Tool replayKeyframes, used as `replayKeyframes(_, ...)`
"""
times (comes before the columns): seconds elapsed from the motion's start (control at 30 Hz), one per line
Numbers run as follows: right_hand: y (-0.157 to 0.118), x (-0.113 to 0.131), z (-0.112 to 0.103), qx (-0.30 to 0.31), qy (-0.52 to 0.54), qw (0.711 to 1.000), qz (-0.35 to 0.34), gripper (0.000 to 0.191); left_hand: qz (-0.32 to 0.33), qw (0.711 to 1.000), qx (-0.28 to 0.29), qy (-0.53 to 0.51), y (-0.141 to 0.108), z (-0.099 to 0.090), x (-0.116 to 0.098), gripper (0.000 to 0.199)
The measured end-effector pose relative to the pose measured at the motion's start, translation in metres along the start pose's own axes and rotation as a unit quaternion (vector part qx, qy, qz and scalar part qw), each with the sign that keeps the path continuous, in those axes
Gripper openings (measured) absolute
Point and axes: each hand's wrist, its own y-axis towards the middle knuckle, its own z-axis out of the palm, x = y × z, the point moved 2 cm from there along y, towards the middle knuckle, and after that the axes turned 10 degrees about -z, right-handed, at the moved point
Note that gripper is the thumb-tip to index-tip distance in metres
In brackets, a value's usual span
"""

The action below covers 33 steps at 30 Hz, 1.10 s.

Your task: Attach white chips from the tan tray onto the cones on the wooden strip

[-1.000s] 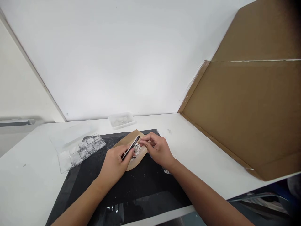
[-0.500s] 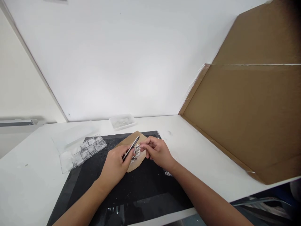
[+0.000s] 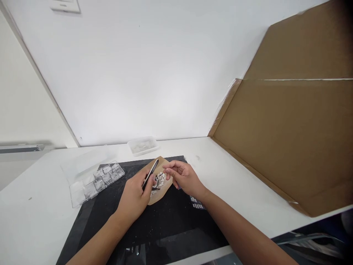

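My left hand [image 3: 138, 187] is closed around a slim black and white pen-like tool [image 3: 150, 173], which slants up to the right. Under and between my hands lies a piece of brown paper [image 3: 157, 199] bearing small white and dark pieces [image 3: 160, 180]. My right hand [image 3: 183, 176] hovers over the paper's right side, its thumb and index finger pinched together. Whatever sits between those fingertips is too small to make out. The paper rests on a black mat [image 3: 160, 228].
A clear compartment box [image 3: 102, 179] with small bags sits at the left. Behind the mat is a translucent tray [image 3: 142, 145]. A dark sheet with white strips [image 3: 197, 204] lies beside my right wrist. Brown cardboard [image 3: 289, 136] stands at the right.
The view has tilted up slightly. The tool in my left hand has shifted a little to the left and stands steeper. My right hand remains pinched near the white pieces.
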Motion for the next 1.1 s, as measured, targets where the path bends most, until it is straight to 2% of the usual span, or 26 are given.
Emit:
replayKeyframes(0.13,-0.002,0.000,0.002,-0.021,-0.024,0.999,-0.026,0.029,-0.016,1.000,0.005,-0.008,-0.002,0.000,0.000,0.021)
replayKeyframes(0.27,-0.005,-0.003,0.003,-0.007,-0.053,0.997,-0.060,0.025,0.015,1.000,0.018,0.007,-0.002,0.000,-0.003,0.030)
replayKeyframes(0.4,-0.008,-0.002,0.005,0.002,-0.103,0.989,-0.105,0.021,0.031,0.999,0.041,-0.003,-0.002,0.002,-0.005,0.030)
replayKeyframes(0.73,-0.011,-0.003,0.011,-0.051,-0.278,0.946,-0.160,0.016,0.034,0.996,0.075,-0.022,-0.003,0.007,-0.003,0.039)
replayKeyframes(1.03,-0.015,0.003,0.018,-0.046,-0.359,0.909,-0.208,0.017,0.040,0.995,0.082,-0.027,-0.004,0.005,-0.006,0.037)
replayKeyframes(1.1,-0.014,0.003,0.018,-0.062,-0.378,0.900,-0.209,0.019,0.044,0.995,0.081,-0.026,-0.004,0.004,-0.007,0.037)
